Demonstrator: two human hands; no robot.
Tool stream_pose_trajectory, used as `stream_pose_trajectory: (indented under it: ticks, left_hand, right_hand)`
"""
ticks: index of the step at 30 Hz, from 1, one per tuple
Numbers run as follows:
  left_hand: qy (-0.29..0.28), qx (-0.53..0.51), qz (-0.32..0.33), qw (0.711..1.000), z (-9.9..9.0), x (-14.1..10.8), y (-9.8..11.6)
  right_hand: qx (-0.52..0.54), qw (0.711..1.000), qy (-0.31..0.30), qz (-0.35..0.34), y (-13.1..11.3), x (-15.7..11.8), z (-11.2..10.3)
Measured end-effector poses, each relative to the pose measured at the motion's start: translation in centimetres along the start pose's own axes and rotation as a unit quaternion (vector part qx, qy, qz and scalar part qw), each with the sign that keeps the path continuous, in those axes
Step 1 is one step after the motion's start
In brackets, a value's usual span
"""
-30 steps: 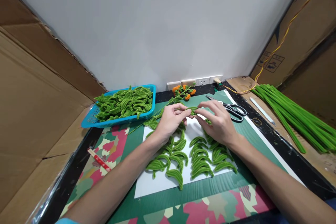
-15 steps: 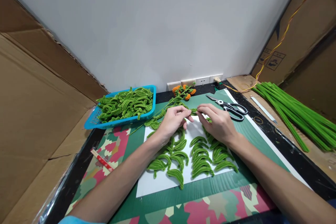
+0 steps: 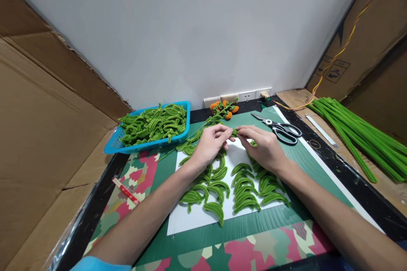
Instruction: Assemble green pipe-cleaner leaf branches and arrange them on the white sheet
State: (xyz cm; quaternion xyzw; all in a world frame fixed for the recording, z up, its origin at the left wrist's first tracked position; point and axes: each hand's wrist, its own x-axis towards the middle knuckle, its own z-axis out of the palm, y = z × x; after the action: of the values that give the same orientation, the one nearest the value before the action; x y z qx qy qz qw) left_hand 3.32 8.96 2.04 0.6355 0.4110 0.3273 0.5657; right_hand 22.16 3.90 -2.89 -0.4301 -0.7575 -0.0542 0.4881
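Between my two hands is a small green pipe-cleaner leaf (image 3: 234, 132), mostly covered by the fingers. My left hand (image 3: 212, 142) pinches its left end, and my right hand (image 3: 260, 144) pinches the right end. Below them a sheet of white paper (image 3: 182, 222) bears rows of curved green pipe-cleaner leaves (image 3: 244, 194), some partly hidden under the hands. Beyond the hands lies a stem with orange fuzzy flowers (image 3: 224, 108).
A blue plastic basket (image 3: 122, 149) heaped with green leaves stands at the back left. Black-handled scissors (image 3: 280, 129) lie at the right, near a white pen-like stick (image 3: 321, 131) and long green pipe cleaners (image 3: 356, 135). A red-wrapped packet (image 3: 126, 190) rests at the left.
Both hands stay in nearly the same place, and their fingertips have come slightly closer together around the leaf. The whole view has shifted a little.
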Motion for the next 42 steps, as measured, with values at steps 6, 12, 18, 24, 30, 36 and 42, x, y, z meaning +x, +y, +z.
stream_pose_trajectory:
  ticks: [6, 12, 18, 24, 30, 36, 42]
  left_hand:
    - [-0.016, 0.022, 0.005, 1.0, -0.3, -0.1, 0.3]
    - [-0.021, 0.041, 0.016, 0.999, -0.5, 0.2, -0.1]
    - [-0.038, 0.081, 0.057, 0.994, -0.7, 0.4, -0.4]
    - [-0.086, 0.102, 0.056, 0.99, -1.1, 0.5, -0.8]
    - [-0.049, 0.279, 0.115, 0.952, -1.0, -0.1, -0.1]
    - [-0.023, 0.4, 0.101, 0.911, -0.8, -0.7, 0.2]
    - [-0.037, 0.485, 0.131, 0.864, 0.1, -1.6, -0.9]
  right_hand:
    - [0.011, 1.0, 0.003, 0.007, -0.2, -0.1, 0.4]
    - [0.017, 1.0, 0.01, -0.003, -0.3, -0.1, 0.4]
    - [0.047, 0.999, 0.014, 0.019, -0.6, 0.1, -0.1]
    - [0.016, 0.999, -0.034, 0.002, -0.5, -0.2, -0.6]
    - [0.04, 0.996, -0.078, 0.001, -0.2, -0.3, -0.7]
    - [0.117, 0.985, -0.125, 0.02, -0.2, -0.2, -1.0]
    - [0.101, 0.986, -0.12, 0.049, 0.2, 0.1, -1.7]
